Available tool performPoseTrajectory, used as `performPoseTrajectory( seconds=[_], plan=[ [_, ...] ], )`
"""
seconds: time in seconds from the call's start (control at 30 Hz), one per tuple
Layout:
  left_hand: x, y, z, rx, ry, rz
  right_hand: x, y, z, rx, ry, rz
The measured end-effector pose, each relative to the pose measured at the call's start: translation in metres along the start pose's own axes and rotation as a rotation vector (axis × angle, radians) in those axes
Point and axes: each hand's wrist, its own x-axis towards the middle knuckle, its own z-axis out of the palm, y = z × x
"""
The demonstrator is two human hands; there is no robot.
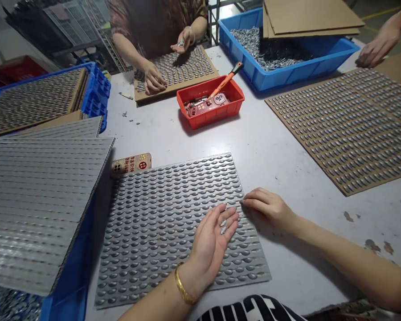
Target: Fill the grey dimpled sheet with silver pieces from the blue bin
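- left hand (pixel 214 236): open, palm up and level over the near right part of the grey sheet (pixel 160 223). A few small metal pieces (pixel 223 227) lie loose by the fingers; the level palm keeps them from rolling off.
- right hand (pixel 270 208): palm down, fingertips touching the sheet's right edge. Pinching a piece or just resting there, I can't tell; the tips are too small to read.
- grey sheet: flat on the table (pixel 280 151) straight ahead, covered in rows of the same pieces, so both hands reach it easily.
- left: stack of filled sheets (pixel 36 200) tilted on a blue crate (pixel 70 285), just beside the grey sheet. A small printed box (pixel 132 164) sits at its far corner.
- middle: red tray (pixel 214 117) with an orange-handled tool (pixel 225 80) propped on its rim, central to all seats.
- right: large cardboard sheet (pixel 347 125), also rowed with pieces.
- far: a co-worker's hands (pixel 153 78) work on another cardboard sheet (pixel 187 67). The blue bin (pixel 287 76) holds loose pieces, partly covered by cardboard (pixel 307 18). Another person's hand (pixel 376 47) is at top right.
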Motion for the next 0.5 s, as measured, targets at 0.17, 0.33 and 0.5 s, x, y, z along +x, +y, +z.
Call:
performPoseTrajectory(
  seconds=[0.17,0.33,0.5],
  plan=[
    [0.000,0.000,0.001,-0.001,0.033,0.005,0.002,0.006,0.000,-0.117,-0.111,-0.122],
    [0.000,0.000,0.003,0.005,0.023,0.009,0.006,0.004,-0.007,-0.171,-0.171,-0.176],
    [0.001,0.002,0.003,-0.010,-0.019,-0.004,0.004,0.004,-0.010,-0.096,-0.156,-0.082]
  ],
)
